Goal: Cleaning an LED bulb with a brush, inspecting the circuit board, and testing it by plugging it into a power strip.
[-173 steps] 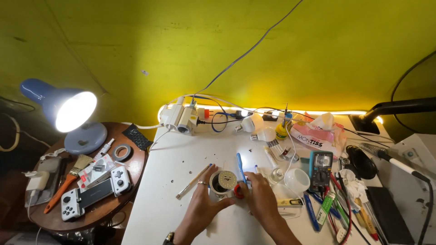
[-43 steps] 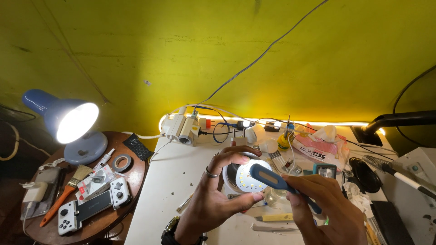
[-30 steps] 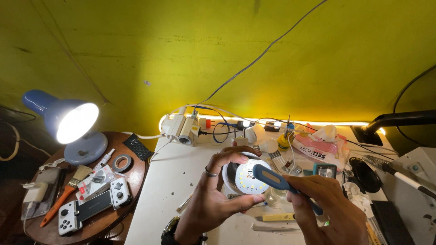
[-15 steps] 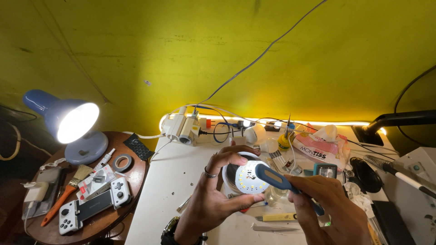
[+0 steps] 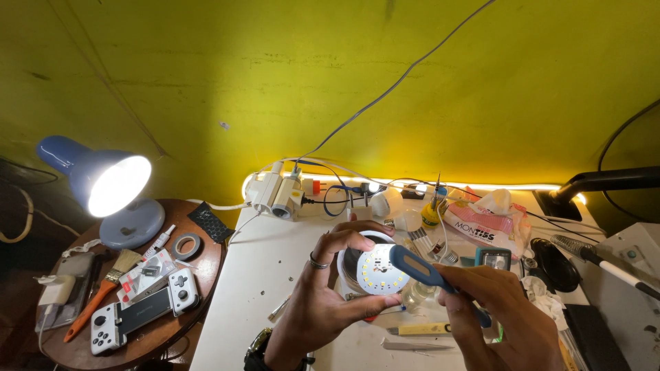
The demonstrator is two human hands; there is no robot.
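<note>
Fingers [image 5: 344, 242] of left hand [image 5: 317, 309] curled round a round LED bulb body [image 5: 371, 269]: thumb under the lower rim, index arched over the top, ring on one finger. Firm pinch, bulb lifted off the table [image 5: 254, 275], LED board facing the camera. Right hand [image 5: 505, 319] closed on a blue-handled tool [image 5: 426, 271]; handle crosses the bulb's right edge, tip end hidden, can't tell what it touches.

Left to right from the fingers:
- Far left: round wooden side table [image 5: 158, 336], well apart. Lit blue lamp [image 5: 103, 185], tape roll [image 5: 186, 246], brush [image 5: 103, 292], game controller [image 5: 141, 316] on it.
- Just left of left hand: bare white tabletop, most open room here. Table's left edge runs close to the side table, narrow gap.
- Behind fingers: power strip [image 5: 275, 194] with plugs and cables along the wall, lit strip behind. Some free surface between it and the fingers.
- Under the hands: small yellow-handled tool [image 5: 419, 329], a blade-like piece below it.
- Right of bulb: crowded. Loose bulbs [image 5: 392, 206], yellow bottle [image 5: 432, 213], tissue pack [image 5: 485, 223], small meter [image 5: 493, 258], black mic-like object [image 5: 550, 264], white box [image 5: 629, 264] at far right. Little clearance for right hand on that side.
</note>
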